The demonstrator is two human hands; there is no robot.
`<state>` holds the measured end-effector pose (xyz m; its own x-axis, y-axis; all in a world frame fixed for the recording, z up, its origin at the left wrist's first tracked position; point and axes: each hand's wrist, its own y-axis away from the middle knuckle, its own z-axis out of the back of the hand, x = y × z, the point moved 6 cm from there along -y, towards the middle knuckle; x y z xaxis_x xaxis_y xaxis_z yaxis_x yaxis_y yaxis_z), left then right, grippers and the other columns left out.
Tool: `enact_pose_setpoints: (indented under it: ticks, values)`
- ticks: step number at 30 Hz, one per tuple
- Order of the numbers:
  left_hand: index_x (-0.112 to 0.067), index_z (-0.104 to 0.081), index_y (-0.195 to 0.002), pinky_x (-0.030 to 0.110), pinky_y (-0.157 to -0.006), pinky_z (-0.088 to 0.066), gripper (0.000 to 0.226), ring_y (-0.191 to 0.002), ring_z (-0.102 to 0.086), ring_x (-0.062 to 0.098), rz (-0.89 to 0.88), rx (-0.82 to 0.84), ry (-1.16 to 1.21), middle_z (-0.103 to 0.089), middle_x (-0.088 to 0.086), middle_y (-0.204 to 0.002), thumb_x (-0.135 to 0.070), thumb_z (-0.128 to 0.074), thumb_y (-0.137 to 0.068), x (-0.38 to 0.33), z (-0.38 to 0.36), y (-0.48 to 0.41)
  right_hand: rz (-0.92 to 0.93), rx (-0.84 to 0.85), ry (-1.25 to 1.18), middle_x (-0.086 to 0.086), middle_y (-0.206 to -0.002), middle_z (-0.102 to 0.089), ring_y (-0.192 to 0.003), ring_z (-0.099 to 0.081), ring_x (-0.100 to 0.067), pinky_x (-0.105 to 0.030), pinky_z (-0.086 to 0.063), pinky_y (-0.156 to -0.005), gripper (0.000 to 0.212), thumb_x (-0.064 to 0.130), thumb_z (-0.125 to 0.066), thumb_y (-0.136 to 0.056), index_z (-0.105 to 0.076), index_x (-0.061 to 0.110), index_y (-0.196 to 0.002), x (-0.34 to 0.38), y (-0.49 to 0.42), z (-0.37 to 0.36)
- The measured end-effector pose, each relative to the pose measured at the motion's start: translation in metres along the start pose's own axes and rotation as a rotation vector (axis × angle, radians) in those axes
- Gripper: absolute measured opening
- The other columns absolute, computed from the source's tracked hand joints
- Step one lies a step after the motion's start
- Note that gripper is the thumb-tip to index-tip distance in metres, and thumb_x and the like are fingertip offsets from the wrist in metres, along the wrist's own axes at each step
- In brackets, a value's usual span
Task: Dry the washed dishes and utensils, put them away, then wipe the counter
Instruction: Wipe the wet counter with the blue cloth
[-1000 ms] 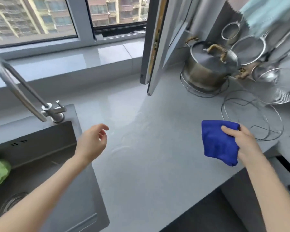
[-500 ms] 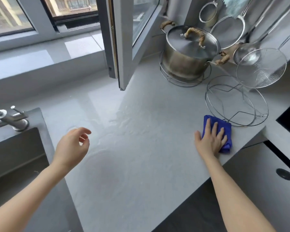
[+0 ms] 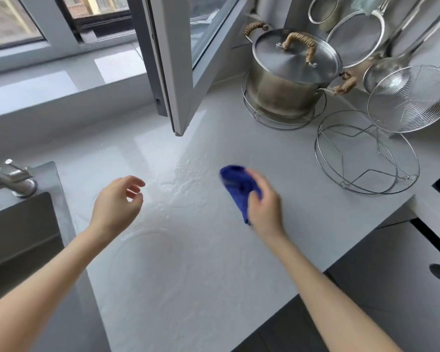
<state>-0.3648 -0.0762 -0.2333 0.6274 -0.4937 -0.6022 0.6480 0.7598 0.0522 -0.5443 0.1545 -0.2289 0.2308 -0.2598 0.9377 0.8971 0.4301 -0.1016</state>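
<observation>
A blue cloth (image 3: 235, 184) lies bunched on the white counter (image 3: 188, 275), pressed down under my right hand (image 3: 263, 207), which is blurred with motion. Streaks and a ring of water (image 3: 181, 189) glisten on the counter just left of the cloth. My left hand (image 3: 117, 204) hovers above the counter near the sink edge, fingers loosely curled and apart, holding nothing.
A lidded steel pot (image 3: 290, 74) sits on a wire trivet at the back right, a second empty wire trivet (image 3: 366, 153) in front of it. Strainers (image 3: 412, 97) hang on the right wall. An open window sash (image 3: 173, 72) juts over the counter. Sink and faucet (image 3: 10, 181) at left.
My right hand has swept the blue cloth leftward from beside the wire trivet toward the wet patch. The left hand has stayed hovering near the sink.
</observation>
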Motion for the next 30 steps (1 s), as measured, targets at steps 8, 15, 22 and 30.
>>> enact_pose_setpoints:
  ticks: [8,15,22,30]
  values:
    - [-0.016,-0.065,-0.096,0.029,-0.074,-0.039,0.02,-0.079,-0.06,0.018,0.045,-0.013,-0.016,-0.065,0.003,-0.093,-0.003,-0.056,-0.083,0.008,0.004,-0.004,-0.082,-0.011,0.787,-0.018,-0.132,-0.056,-0.117,-0.053,-0.039,-0.044,-0.045,-0.093,0.04,0.022,-0.045,-0.094,-0.055,0.013,-0.132,-0.048,-0.085,0.107]
    - [-0.016,-0.065,-0.095,0.028,-0.074,-0.04,0.02,-0.08,-0.06,0.017,0.071,-0.016,-0.01,-0.065,0.002,-0.094,-0.002,-0.057,-0.083,0.017,-0.001,-0.007,-0.068,0.229,1.243,-0.006,-0.16,-0.016,-0.145,-0.015,-0.039,-0.063,-0.009,-0.11,0.073,0.071,-0.023,-0.087,-0.021,0.036,-0.15,-0.122,-0.098,0.065]
    - [-0.017,-0.065,-0.093,0.032,-0.075,-0.044,0.019,-0.085,-0.062,0.019,0.124,-0.06,0.044,-0.065,0.0,-0.095,-0.002,-0.057,-0.084,0.037,0.011,0.001,-0.208,0.043,1.206,-0.015,-0.159,-0.013,-0.143,-0.014,-0.041,-0.054,-0.017,-0.111,0.063,0.02,-0.045,-0.095,-0.018,0.014,-0.151,-0.107,-0.156,0.021]
    - [-0.016,-0.066,-0.093,0.02,-0.068,-0.041,0.016,-0.085,-0.062,0.015,0.193,-0.074,0.047,-0.066,-0.001,-0.097,-0.005,-0.059,-0.084,0.056,0.029,0.021,0.3,0.175,1.333,-0.017,-0.122,-0.061,-0.099,-0.061,-0.036,-0.039,-0.046,-0.07,0.045,0.007,-0.04,-0.078,-0.061,0.009,-0.118,-0.057,-0.085,-0.087]
